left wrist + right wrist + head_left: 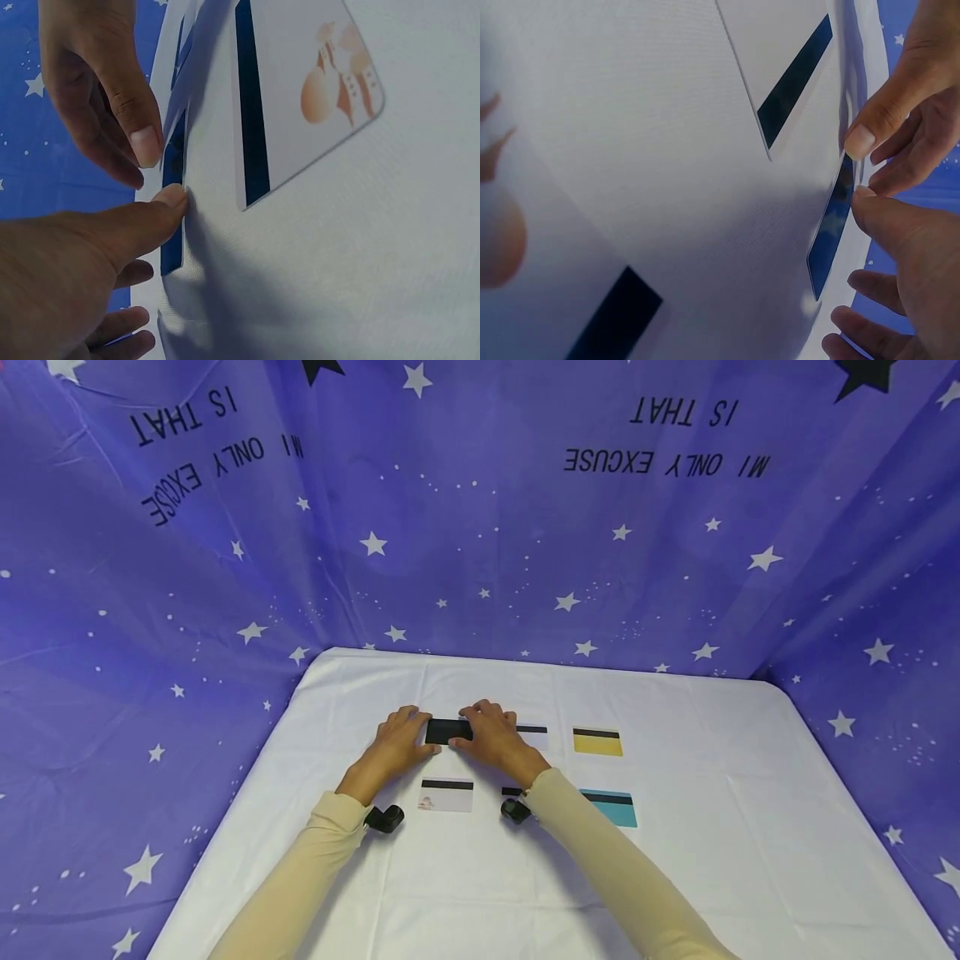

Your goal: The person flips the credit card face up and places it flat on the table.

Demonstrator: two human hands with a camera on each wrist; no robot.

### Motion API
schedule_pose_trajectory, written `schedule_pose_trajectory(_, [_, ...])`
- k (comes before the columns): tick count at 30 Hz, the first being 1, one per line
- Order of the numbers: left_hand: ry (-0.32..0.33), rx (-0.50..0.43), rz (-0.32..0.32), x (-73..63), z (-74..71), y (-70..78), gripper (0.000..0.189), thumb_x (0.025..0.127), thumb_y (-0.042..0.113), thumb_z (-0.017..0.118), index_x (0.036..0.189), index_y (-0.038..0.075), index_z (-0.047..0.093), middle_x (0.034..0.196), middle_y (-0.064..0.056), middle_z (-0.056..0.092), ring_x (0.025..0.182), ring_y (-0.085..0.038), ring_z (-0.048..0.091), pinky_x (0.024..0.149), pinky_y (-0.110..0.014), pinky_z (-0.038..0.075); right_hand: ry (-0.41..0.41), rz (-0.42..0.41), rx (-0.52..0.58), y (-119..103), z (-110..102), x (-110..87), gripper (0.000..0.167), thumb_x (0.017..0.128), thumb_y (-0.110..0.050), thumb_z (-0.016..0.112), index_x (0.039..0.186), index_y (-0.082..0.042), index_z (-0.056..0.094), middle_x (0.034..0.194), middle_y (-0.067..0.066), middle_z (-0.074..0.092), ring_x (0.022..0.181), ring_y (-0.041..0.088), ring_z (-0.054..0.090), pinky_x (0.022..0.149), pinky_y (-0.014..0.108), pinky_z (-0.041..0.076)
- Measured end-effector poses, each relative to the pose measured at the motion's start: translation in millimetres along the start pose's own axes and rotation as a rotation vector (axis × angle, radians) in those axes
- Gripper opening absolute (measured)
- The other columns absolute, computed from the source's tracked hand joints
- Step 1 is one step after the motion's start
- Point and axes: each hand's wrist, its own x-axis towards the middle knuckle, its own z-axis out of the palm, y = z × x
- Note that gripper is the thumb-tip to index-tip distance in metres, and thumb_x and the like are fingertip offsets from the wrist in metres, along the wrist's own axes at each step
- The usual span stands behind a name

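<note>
A glossy black card [447, 732] lies level between both hands, close over the white cloth. My left hand [395, 745] grips its left end, thumb along the near edge and fingers at the far side. From the right, my right hand [495, 737] holds the other end the same way and covers part of it. Seen from the left wrist, the left thumb [161, 214] presses against the dark card [172, 259]. Nearer me is a pale card [447, 797] with a black stripe and a small spoon picture. A white striped card [534, 737] shows beside my right hand.
Farther right lie a yellow card [597, 743] and a teal card [618, 810], each with a black stripe. Another card [511, 792] is mostly hidden under my right wrist. The white-covered table [720, 860] is bordered by a purple star-printed curtain [480, 510].
</note>
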Motion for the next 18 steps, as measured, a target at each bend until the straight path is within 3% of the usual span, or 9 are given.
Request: schedule_pose_trajectory(18, [0.010,0.000,-0.010,7.7,0.7,0.1,0.054,0.100,0.032,0.073,0.145,0.004,0.058,0.156,-0.029,0.042,0.143,-0.051,0.040,0.115,-0.065,0.030,-0.010,0.068,-0.033,3.6,0.6,4.1,0.055,0.099,-0.043,0.074,0.144,-0.014,0.062,0.148,0.013,0.055,0.138,0.033,0.050,0.109,0.056,0.037])
